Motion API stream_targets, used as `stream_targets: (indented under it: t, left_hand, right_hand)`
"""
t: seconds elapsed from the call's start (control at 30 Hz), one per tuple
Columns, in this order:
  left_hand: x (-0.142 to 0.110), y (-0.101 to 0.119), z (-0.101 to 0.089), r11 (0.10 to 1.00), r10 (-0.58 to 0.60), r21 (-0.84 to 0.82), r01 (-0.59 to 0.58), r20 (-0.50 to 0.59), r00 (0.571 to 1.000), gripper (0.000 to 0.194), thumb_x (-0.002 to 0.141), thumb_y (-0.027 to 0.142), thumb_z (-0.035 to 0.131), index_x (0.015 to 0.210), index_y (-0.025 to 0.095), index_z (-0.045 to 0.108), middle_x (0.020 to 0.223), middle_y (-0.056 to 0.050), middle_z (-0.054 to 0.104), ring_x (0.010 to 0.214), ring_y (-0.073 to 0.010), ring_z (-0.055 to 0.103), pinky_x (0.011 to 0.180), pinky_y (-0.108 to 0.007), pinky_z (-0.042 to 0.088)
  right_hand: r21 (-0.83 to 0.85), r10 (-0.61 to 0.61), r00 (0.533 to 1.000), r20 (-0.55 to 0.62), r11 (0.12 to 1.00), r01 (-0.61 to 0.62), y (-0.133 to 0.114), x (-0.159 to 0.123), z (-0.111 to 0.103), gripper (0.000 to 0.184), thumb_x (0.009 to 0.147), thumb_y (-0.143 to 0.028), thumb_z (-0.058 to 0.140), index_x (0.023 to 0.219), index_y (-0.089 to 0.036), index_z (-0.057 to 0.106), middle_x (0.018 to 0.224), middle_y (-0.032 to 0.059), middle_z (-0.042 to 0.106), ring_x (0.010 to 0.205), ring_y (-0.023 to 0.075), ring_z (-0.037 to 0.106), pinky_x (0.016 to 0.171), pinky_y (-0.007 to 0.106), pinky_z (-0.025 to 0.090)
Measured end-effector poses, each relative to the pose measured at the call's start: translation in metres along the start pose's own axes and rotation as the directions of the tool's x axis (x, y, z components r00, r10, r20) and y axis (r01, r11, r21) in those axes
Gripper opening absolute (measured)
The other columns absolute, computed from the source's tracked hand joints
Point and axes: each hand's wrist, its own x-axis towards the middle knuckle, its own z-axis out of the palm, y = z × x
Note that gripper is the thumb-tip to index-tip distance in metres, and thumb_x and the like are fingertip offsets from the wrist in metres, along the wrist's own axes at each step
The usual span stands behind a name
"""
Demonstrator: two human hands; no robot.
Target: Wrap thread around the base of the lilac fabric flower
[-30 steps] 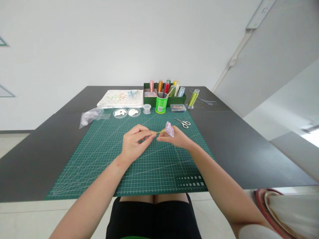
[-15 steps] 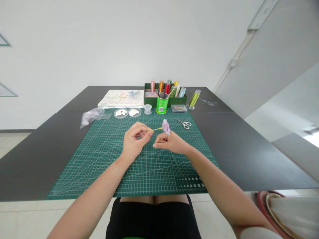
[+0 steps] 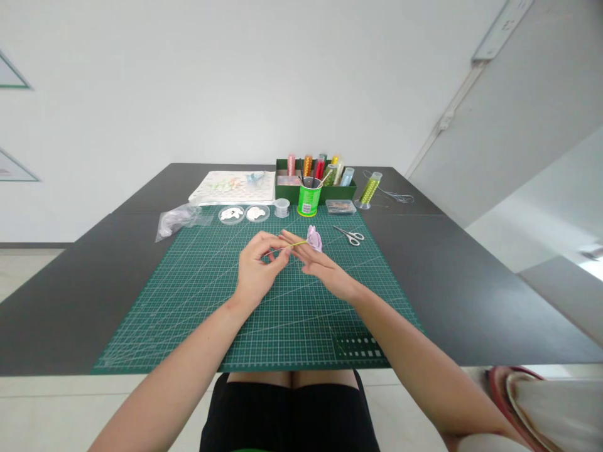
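1. Yellow-green stem, pinched near its left end between the thumb and fingertips of the left hand; that pinch is closed, on the near side of the green can and a little left of it.
2. From the pinch, the stem's long axis runs rightward and slightly away from the wearer, ending in a pale purple flower, almost straight in front of the can.
3. The right hand is open, its fingers extended leftward under the stem. It is nearer the flower than the left hand is; whether it touches the petals, I cannot tell.
4. Silver scissors lie right of the can and nearer the wearer, on a green cutting mat.
5. Two shallow dishes of white pieces sit left of the can; a dark green box of thread spools stands behind it.
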Motion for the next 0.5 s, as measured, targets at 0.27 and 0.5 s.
stream_targets:
  t: [0.27,0.5]
  left_hand:
    - [-0.004,-0.003,0.002,0.980,0.052,0.192,-0.044,-0.038,0.998,0.009,0.086,0.019,0.071,0.079,0.023,0.076,0.076,0.000,0.067,0.076,-0.0163,0.057,0.072,-0.031,0.047]
    - [-0.006,-0.001,0.007,0.986,0.070,0.152,-0.062,-0.048,0.996,0.010,0.088,0.022,0.072,0.078,0.023,0.075,0.076,0.000,0.067,0.073,-0.0149,0.058,0.067,-0.028,0.047]
  right_hand:
    - [0.460,0.146,0.975,-0.170,0.886,-0.052,-0.002,0.003,0.027,0.042,0.088,-0.045,0.067,0.126,-0.027,0.068,0.108,0.0043,0.069,0.078,0.0151,0.064,0.054,0.023,0.051]
    - [0.299,0.105,0.880,-0.464,0.953,0.044,-0.001,0.004,0.036,0.029,0.084,-0.044,0.075,0.098,-0.018,0.075,0.051,-0.0100,0.035,0.044,0.0049,0.022,0.041,0.021,0.017]
